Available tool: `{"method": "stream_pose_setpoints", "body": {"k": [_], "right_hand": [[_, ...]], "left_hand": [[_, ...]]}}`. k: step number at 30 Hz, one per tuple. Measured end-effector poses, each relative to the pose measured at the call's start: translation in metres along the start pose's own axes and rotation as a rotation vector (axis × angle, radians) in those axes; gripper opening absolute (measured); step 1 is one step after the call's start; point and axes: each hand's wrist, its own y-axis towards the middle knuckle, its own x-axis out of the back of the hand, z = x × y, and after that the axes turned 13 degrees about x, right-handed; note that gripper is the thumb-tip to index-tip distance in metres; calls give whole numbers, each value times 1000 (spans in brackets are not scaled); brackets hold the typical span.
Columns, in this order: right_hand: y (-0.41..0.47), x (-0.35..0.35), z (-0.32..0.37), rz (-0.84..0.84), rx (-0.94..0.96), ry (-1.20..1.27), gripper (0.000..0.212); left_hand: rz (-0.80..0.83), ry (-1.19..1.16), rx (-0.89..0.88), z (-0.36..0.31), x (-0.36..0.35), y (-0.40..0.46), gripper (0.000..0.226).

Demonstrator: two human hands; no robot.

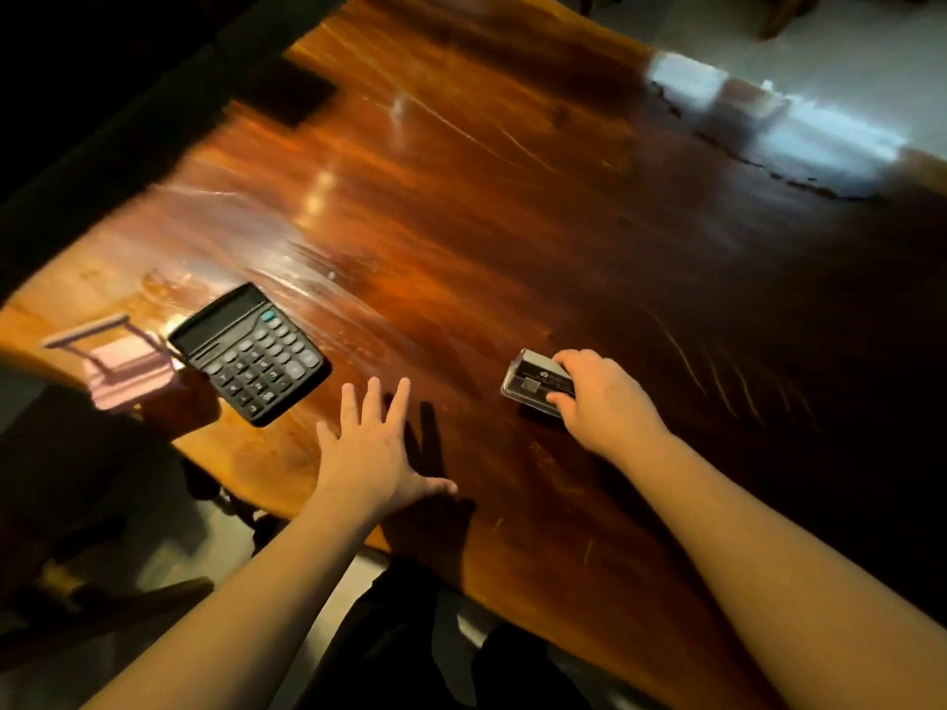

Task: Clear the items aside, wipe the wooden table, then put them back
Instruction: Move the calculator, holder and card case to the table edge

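Observation:
A polished wooden table fills the head view. A black calculator lies at its near left. Left of it, at the table's corner, stands a small pink rack-like object. My left hand lies flat on the wood with fingers spread, just right of the calculator and holding nothing. My right hand grips a small clear plastic box with a dark insert, which rests on or just above the table.
A dark rectangular object lies at the far left edge of the table. The far right edge is ragged, with pale floor beyond. A dark chair stands at the near left, below the table.

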Motion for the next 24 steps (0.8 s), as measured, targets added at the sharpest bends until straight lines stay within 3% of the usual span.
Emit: {"method": "stream_pose_setpoints", "body": {"k": [13, 24], "right_hand": [[145, -4, 134, 109, 350, -149, 41], [189, -22, 178, 145, 410, -184, 43]], "left_hand": [[45, -72, 69, 70, -37, -6, 144], [90, -79, 37, 78, -37, -5, 136]]}}
